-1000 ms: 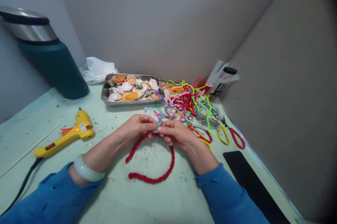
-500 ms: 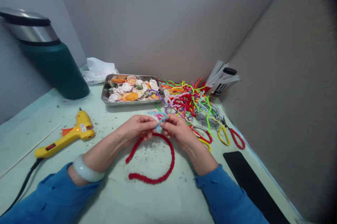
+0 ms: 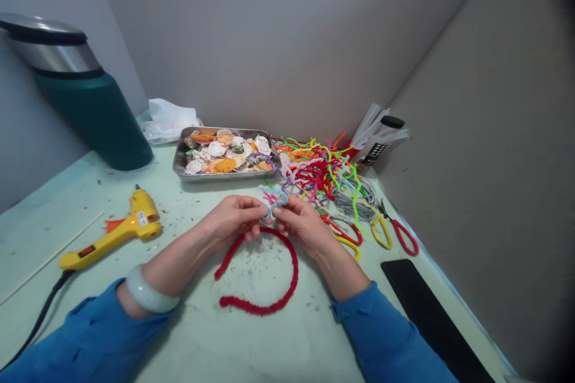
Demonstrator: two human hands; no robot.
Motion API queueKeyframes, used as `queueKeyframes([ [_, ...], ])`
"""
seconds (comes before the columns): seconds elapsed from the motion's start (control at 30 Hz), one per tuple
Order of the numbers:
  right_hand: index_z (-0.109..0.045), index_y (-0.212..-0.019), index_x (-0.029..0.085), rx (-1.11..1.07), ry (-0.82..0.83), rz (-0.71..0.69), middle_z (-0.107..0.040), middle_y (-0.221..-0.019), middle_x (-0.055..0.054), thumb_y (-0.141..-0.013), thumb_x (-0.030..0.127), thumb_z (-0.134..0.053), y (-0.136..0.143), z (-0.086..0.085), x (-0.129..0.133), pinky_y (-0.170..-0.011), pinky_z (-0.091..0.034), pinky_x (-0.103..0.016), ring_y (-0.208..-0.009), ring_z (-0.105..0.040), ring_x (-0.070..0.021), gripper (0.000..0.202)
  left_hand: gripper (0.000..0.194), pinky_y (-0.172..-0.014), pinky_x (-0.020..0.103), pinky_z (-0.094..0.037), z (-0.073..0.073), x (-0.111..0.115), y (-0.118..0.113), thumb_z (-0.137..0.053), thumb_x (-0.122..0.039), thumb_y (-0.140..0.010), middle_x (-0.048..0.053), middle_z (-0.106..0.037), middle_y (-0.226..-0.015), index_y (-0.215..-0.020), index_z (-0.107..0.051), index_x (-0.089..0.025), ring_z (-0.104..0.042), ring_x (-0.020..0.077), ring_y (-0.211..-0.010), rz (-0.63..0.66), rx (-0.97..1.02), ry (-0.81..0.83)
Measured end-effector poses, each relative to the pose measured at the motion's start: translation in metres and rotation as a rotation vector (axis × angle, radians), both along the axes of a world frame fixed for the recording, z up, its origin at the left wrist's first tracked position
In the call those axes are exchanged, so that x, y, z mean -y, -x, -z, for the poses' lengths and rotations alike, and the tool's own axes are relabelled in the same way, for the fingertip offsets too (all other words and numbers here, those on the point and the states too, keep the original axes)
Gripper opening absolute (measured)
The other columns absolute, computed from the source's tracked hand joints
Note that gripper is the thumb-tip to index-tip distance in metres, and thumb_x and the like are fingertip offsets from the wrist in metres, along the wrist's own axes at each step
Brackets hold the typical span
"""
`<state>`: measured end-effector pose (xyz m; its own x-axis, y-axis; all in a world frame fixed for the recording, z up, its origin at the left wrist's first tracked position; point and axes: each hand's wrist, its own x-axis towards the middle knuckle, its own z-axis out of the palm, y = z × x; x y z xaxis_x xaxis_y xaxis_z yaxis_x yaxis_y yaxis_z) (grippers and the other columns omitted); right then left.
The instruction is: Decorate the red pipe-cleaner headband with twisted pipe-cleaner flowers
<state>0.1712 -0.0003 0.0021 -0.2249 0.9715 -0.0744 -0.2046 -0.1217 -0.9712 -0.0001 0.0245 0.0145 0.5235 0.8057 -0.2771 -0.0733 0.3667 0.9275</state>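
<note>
Between my two hands is a small piece of bent light-blue pipe cleaner [image 3: 271,210] with some pink in it. My left hand [image 3: 238,215] pinches its left side between thumb and fingers. From the other side my right hand [image 3: 300,218] grips it in the same way, thumb tip close to the left one. Just below my hands a red fuzzy headband [image 3: 294,275], curved into an open ring, lies on the table; its top passes under my left fingers. How the blue piece is joined to the pink is too small to tell.
A yellow glue gun [image 3: 121,230] with a cord and a thin stick [image 3: 54,257] lie left. Behind stand a green bottle [image 3: 99,113] and a metal tray [image 3: 224,178] of shells. Pipe cleaners [image 3: 314,170], scissors [image 3: 398,233] and a black strip [image 3: 431,311] lie right.
The light-blue pipe cleaner has turned and curled between my fingers; its long end no longer sticks out to the left. Both hands stay in nearly the same place.
</note>
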Motion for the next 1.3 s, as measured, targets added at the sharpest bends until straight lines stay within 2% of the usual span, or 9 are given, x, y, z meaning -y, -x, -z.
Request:
queueKeyframes([
  [0.13, -0.059, -0.082, 0.016, 0.066, -0.047, 0.004, -0.06, -0.062, 0.003, -0.072, 0.027, -0.067, 0.0008, -0.0001, 0.0002, -0.045, -0.033, -0.019, -0.046, -0.043, -0.0055, 0.016, 0.016, -0.036, 0.016, -0.037, -0.0017, 0.0011, -0.0004, -0.071, -0.027, -0.07, 0.0, -0.058, -0.047, -0.071, -0.064, -0.012, -0.048, 0.0067, -0.037, -0.006, -0.062, 0.004],
  [0.2, -0.059, -0.082, 0.017, 0.075, -0.057, 0.001, -0.06, -0.061, 0.003, -0.072, 0.027, -0.067, 0.0006, 0.0001, 0.0001, -0.045, -0.032, -0.019, -0.046, -0.043, -0.0057, 0.016, 0.017, -0.037, 0.017, -0.037, -0.0013, 0.0011, -0.0003, -0.07, -0.028, -0.07, -0.001, -0.057, -0.045, -0.07, -0.064, -0.012, -0.048, 0.007, -0.037, 0.006, -0.077, 0.001],
  [0.37, -0.058, -0.082, 0.017, 0.107, -0.077, -0.001, -0.061, -0.06, 0.003, -0.073, 0.026, -0.066, 0.0004, 0.0007, 0.0001, -0.046, -0.031, -0.019, -0.047, -0.042, -0.0063, 0.015, 0.02, -0.039, 0.018, -0.038, 0.0022, -0.0007, 0.0008, -0.071, -0.03, -0.068, 0.004, -0.063, -0.055, -0.07, -0.068, -0.01, -0.05, 0.0076, -0.04, 0.044, -0.101, -0.052],
  [0.53, -0.058, -0.078, 0.017, 0.133, -0.101, 0.019, -0.063, -0.062, 0.003, -0.072, 0.028, -0.066, 0.0029, 0.0001, 0.0006, -0.049, -0.032, -0.021, -0.049, -0.045, -0.0077, 0.014, 0.023, -0.039, 0.02, -0.037, 0.0048, -0.0017, 0.0021, -0.07, -0.034, -0.07, 0.002, -0.06, -0.05, -0.071, -0.068, -0.011, -0.049, 0.0084, -0.039, 0.072, -0.122, -0.086],
  [0.63, -0.058, -0.077, 0.017, 0.139, -0.11, 0.034, -0.062, -0.062, 0.003, -0.071, 0.026, -0.066, 0.0041, 0.0006, 0.0006, -0.05, -0.034, -0.021, -0.051, -0.046, -0.0083, 0.013, 0.022, -0.039, 0.019, -0.037, 0.0065, -0.0016, 0.0021, -0.069, -0.034, -0.07, 0.004, -0.063, -0.059, -0.071, -0.066, -0.012, -0.05, 0.0082, -0.042, 0.07, -0.125, -0.089],
  [0.8, -0.058, -0.075, 0.018, 0.132, -0.128, 0.04, -0.058, -0.06, 0.004, -0.071, 0.026, -0.066, 0.0054, 0.0016, 0.0006, -0.052, -0.037, -0.022, -0.051, -0.047, -0.0086, 0.012, 0.019, -0.038, 0.018, -0.036, 0.0041, 0.0002, 0.0004, -0.069, -0.03, -0.069, 0.002, -0.063, -0.065, -0.072, -0.062, -0.013, -0.051, 0.0077, -0.043, 0.025, -0.133, -0.08],
  [0.97, -0.059, -0.08, 0.018, 0.114, -0.151, 0.053, -0.06, -0.068, 0.003, -0.071, 0.032, -0.066, 0.0075, -0.0001, 0.0008, -0.056, -0.04, -0.023, -0.057, -0.051, -0.0101, 0.018, 0.015, -0.039, 0.018, -0.036, -0.0019, 0.003, -0.0035, -0.067, -0.026, -0.068, 0.002, -0.064, -0.066, -0.07, -0.06, -0.013, -0.052, 0.0076, -0.043, 0.003, -0.138, -0.079],
  [1.17, -0.056, -0.065, 0.019, 0.242, -0.197, 0.155, -0.049, -0.055, 0.005, -0.073, 0.032, -0.065, 0.0075, -0.0025, 0.0011, -0.048, -0.032, -0.022, -0.048, -0.039, -0.0087, 0.018, 0.012, -0.039, 0.017, -0.034, -0.0032, 0.0046, -0.0056, -0.066, -0.025, -0.068, -0.001, -0.059, -0.051, -0.069, -0.061, -0.013, -0.049, 0.0071, -0.04, -0.078, -0.135, -0.111],
  [1.3, -0.059, -0.064, 0.018, 0.308, -0.207, 0.169, -0.047, -0.051, 0.005, -0.073, 0.031, -0.065, 0.0066, -0.0031, 0.0012, -0.047, -0.029, -0.023, -0.047, -0.036, -0.0088, 0.017, 0.014, -0.039, 0.018, -0.035, -0.0026, 0.0033, -0.0056, -0.068, -0.025, -0.066, 0.002, -0.064, -0.064, -0.069, -0.06, -0.013, -0.05, 0.0068, -0.042, -0.131, -0.082, -0.099],
])
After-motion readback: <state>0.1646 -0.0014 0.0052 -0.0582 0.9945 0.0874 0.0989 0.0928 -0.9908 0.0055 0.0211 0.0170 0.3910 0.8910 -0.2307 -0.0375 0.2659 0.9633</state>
